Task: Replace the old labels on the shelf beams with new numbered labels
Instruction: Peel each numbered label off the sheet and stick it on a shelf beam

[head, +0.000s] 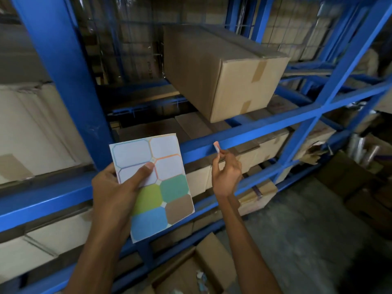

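I note left hand gripping the label sheet flat for easy reach, right hand pinching a small label at the shelf beam (peeling or applying, I cannot tell).

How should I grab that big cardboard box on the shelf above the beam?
Take the cardboard box by its taped near end, a hand under each lower corner, likely coming from the aisle: that end faces out, while its long body runs back into the rack.

Blue shelf beam, brown box, label sheet white, green, blue, perhaps brown.
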Motion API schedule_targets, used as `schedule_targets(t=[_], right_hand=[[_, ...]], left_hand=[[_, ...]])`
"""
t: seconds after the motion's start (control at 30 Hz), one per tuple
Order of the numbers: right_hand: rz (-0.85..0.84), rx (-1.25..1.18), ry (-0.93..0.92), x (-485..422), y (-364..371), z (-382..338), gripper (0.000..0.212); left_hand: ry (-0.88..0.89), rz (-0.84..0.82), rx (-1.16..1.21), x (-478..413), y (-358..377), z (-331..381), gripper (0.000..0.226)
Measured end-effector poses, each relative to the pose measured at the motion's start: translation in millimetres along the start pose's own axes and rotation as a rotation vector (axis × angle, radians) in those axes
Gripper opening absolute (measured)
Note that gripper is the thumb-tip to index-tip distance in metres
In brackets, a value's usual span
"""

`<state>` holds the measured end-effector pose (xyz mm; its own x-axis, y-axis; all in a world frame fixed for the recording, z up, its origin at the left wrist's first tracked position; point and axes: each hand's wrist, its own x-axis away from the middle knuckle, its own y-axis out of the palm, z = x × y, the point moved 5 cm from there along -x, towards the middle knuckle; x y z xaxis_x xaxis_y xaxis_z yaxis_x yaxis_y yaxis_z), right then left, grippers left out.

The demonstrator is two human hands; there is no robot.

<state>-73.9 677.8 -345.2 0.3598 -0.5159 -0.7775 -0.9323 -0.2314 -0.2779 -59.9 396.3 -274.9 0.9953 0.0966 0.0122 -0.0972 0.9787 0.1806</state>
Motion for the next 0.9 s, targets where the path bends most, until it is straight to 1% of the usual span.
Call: schedule_targets(t=[0.1, 0.2, 0.3, 0.43, 0.53, 0.63, 0.7, 0.83, 0.9], right_hand=[[0.046, 0.001, 0.075, 3.6, 4.8, 10.9, 0.006], [0.1, 0.001, 0.145, 9.2, 11.1, 18.7, 0.007], [0.09, -0.012, 0.17, 14.5, 20.6, 18.2, 0.007], [0.064, -0.032, 0.175, 20.3, 35.0, 13.5, 0.003], [0.06, -0.042, 0.176, 22.9, 42.4, 12.3, 0.007], [0.077, -0.034, 0.163, 25.1, 44.5, 13.8, 0.002], [0.084, -0.018, 0.16, 27.5, 45.4, 13.8, 0.002], [0.043, 0.006, 0.148, 34.4, 47.4, 10.6, 0.016], [-0.005, 0.019, 0.135, 38.8, 49.3, 7.1, 0.017]], left_hand=[[-0.014, 0.0, -0.024, -1.7, 1.6, -7.7, 0.021], [-0.055, 0.006, -0.016, -5.5, 2.1, -14.8, 0.027], [-0.068, 0.007, -0.021, -8.7, 1.1, -17.1, 0.025], [-0.044, 0.004, -0.043, -13.9, -5.1, -17.8, 0.018], [-0.02, -0.006, -0.034, -18.6, -10.1, -15.6, 0.018], [-0.008, 0.002, -0.021, -23.9, -13.4, -12.8, 0.018], [-0.009, 0.005, -0.017, -26.2, -14.4, -12.2, 0.019], [-0.019, -0.006, -0.005, -25.5, -12.8, -14.3, 0.02], [-0.026, -0.01, 0.004, -24.5, -11.6, -15.9, 0.019]])
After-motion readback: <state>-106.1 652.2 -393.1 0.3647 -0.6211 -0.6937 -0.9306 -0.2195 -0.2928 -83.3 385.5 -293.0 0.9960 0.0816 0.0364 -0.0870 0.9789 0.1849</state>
